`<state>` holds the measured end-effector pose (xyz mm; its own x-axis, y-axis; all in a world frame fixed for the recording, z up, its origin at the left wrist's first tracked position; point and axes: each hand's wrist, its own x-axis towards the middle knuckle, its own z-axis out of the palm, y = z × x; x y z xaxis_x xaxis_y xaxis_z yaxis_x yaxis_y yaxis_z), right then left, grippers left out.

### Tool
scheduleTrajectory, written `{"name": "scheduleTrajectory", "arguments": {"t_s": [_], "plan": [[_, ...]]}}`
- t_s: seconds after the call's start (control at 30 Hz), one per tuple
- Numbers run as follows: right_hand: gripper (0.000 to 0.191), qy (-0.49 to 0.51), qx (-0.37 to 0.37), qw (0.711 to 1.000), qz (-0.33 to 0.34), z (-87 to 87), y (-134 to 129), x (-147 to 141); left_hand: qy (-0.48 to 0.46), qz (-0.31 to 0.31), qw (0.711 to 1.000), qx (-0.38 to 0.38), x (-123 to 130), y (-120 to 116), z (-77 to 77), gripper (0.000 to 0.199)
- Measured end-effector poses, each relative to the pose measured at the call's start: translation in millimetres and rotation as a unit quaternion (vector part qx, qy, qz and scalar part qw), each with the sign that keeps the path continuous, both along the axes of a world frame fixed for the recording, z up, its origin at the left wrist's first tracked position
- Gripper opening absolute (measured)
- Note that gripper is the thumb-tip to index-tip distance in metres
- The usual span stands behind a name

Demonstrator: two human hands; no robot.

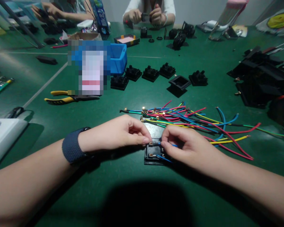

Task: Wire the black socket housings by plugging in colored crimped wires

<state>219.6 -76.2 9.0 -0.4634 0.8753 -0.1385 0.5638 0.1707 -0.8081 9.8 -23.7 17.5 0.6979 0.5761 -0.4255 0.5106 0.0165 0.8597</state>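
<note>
A black plastic socket housing lies on the green table between my hands, with brass terminals set in it. My left hand, a dark watch band on its wrist, has thumb and index finger closed at the housing's upper left corner, beside a terminal. With thumb and fingertips my right hand pinches a blue wire that runs to this terminal. A second blue wire leads from the lower terminal and passes under my right hand. My right fingers hide part of the housing.
Beyond my hands spreads a bundle of coloured wires with brass ends. Yellow-handled pliers, a blue bin and several black housings stand farther back. Black parts are piled at right; a white device lies left. Two people work opposite.
</note>
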Motion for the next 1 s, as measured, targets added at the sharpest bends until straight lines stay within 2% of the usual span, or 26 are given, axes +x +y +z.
{"name": "scheduleTrajectory", "arguments": {"t_s": [0.47,0.77,1.0], "plan": [[0.007,-0.003,0.006,1.000,0.000,-0.4,0,0,-0.001,-0.006,1.000,-0.001,-1,0,-0.7,0.015],[0.007,-0.006,0.011,1.000,-0.003,-1.3,0,0,0.018,0.029,0.999,-0.020,2,-5,-0.2,0.023],[0.006,0.006,0.003,1.000,-0.014,-1.4,-1,-1,0.012,0.060,0.998,-0.022,8,-11,0.4,0.013]]}}
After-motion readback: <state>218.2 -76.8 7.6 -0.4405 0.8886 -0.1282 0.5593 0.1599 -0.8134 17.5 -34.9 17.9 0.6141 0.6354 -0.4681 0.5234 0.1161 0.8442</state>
